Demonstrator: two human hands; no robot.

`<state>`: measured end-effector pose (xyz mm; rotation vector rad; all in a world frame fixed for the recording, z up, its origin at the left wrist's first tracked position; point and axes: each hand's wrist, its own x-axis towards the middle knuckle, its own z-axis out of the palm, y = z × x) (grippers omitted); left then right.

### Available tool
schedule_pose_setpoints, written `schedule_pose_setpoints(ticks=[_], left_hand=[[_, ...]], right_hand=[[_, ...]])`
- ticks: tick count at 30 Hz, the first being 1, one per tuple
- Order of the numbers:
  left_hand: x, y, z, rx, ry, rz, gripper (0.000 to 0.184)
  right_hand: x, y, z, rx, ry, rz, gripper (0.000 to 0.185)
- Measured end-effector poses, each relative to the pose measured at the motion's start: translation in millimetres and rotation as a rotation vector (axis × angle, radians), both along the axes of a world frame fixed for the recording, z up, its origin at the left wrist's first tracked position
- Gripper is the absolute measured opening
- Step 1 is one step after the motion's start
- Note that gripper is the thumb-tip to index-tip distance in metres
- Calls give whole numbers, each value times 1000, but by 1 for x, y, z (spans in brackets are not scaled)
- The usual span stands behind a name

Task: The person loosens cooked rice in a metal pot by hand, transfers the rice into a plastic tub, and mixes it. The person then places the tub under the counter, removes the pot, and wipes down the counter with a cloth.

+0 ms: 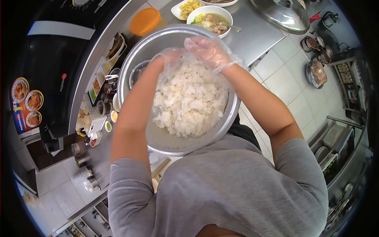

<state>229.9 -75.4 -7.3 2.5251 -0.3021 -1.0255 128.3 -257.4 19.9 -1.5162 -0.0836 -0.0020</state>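
In the single head view, looking down past a grey shirt [221, 189], a person's two hands in clear, loose plastic gloves reach into a wide metal basin [169, 144]. The left hand [172, 58] and the right hand [210, 51] are close together at the far side of a big mound of white rice [191, 100], which fills the middle of the basin, between the forearms and nearer the body than the hands. Both hands are bent and partly curled; the fingertips are hard to make out, so whether they grip any rice cannot be told. Just left of the left hand, inside the basin, is a small metal bowl [137, 73]. Beyond the hands, on a metal surface [252, 34], are an orange lid [145, 21] to the left, a white bowl [189, 17] of soup with a spoon in it straight ahead, and some yellow food [190, 8] in a dish behind that. Farther off to the right of the hands is a large shiny pot lid [281, 16]. Well to the left are a white plastic basket [97, 123] and a black appliance [55, 51].
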Motion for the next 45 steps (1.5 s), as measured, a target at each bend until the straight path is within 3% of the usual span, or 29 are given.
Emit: schedule_pose_setpoints(ticks=[1,5,11,17,22,25,28,32,34,36,39,42,45], left_hand=[[3,-15,-6,62,49,46,46],[15,-54,-27,182,154,94,48],[14,-54,-47,-100,93,-275,51],[-60,-33,34,-70,-75,-626,59],[-127,0,50,-135,-181,-497,65],[-167,15,56,-54,-241,-453,63],[-191,30,56,-59,-213,-345,58],[-205,49,42,-148,-144,-179,63],[-212,56,31,-203,-114,-7,74],[-219,54,13,-283,-152,212,91],[-208,47,-6,-308,-323,133,112],[-206,48,-3,-358,-128,274,119],[-208,45,9,-151,-239,240,116]], right_hand=[[2,-1,1,68,167,-5,40],[9,-2,-5,98,133,-39,45],[14,-3,-9,98,201,-5,49],[8,-6,10,-38,181,-14,49],[13,-3,-2,-238,153,-25,52],[11,-4,-2,-314,152,103,59],[11,1,-5,-781,81,256,66],[-1,1,5,-930,299,641,69],[-3,9,-5,-843,486,777,70],[-22,16,1,-782,304,762,70],[-33,33,9,-655,242,806,75],[-38,51,-1,-402,330,798,79],[-41,58,-7,-237,348,854,74]])
